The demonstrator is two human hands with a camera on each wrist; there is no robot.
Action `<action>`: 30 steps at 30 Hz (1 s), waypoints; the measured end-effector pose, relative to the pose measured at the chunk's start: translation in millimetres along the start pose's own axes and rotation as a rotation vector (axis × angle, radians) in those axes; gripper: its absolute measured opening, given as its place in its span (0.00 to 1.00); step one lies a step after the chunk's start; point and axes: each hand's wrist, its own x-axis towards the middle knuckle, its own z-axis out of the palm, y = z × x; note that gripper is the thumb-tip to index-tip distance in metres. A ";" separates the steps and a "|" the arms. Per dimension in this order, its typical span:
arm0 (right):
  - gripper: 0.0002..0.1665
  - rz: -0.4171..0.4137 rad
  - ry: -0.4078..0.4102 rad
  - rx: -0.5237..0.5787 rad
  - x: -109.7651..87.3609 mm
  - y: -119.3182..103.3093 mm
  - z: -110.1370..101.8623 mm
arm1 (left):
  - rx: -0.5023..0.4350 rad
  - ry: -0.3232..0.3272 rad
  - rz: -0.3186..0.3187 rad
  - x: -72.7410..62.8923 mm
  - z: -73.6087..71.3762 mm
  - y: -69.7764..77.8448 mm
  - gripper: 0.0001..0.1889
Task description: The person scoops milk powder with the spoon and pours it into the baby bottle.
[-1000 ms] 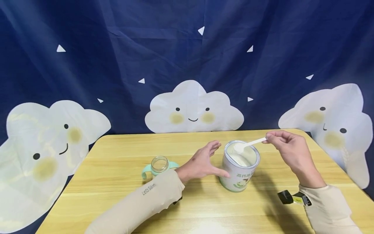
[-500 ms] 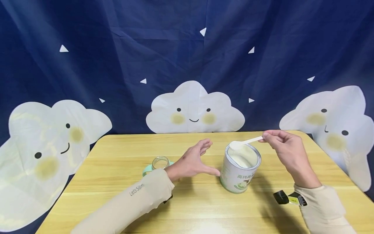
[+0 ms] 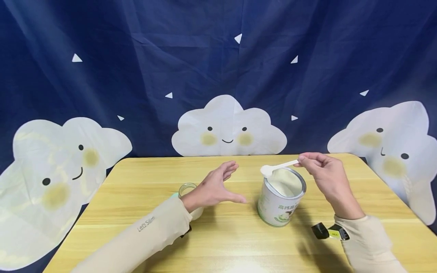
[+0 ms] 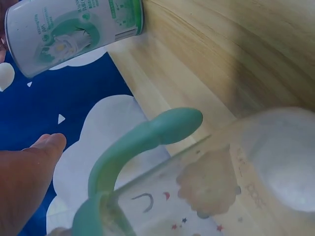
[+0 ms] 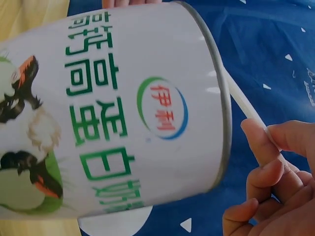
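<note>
In the head view, my right hand [image 3: 326, 182] pinches the handle of a white measuring scoop [image 3: 280, 166]. White powder fills the scoop's bowl, which overlaps the left rim of an open milk powder can [image 3: 278, 208]. More powder shows inside this can. My left hand [image 3: 209, 189], with fingers spread and thumb out, holds nothing and stands left of the can. Behind its wrist is an uncapped baby bottle [image 3: 187, 185], mostly hidden by the hand and sleeve. The left wrist view shows that bottle's green handle [image 4: 128, 142] close up and its printed body.
A light wooden table [image 3: 232, 242] carries the can and the bottle. Behind its far edge hangs a dark blue curtain [image 3: 191, 49] with smiling clouds and small white triangles. Each wrist wears a small camera; the right one [image 3: 334, 231] shows black and yellow.
My left hand has moved left, away from the can and over the bottle. The right hand has brought the loaded scoop leftward, from inside the can's mouth to its left rim.
</note>
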 end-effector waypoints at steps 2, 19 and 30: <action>0.17 0.000 0.001 0.009 0.3 -0.5 1.8 | -0.003 -0.001 0.008 -2.5 -2.2 1.0 0.59; 0.22 0.009 -0.049 0.093 -0.1 -11.6 22.4 | -0.013 0.043 0.058 -22.3 -32.0 -3.3 0.57; 0.23 0.010 -0.060 0.091 -2.5 -17.8 35.3 | 0.013 0.086 0.066 -37.2 -50.3 -10.6 0.57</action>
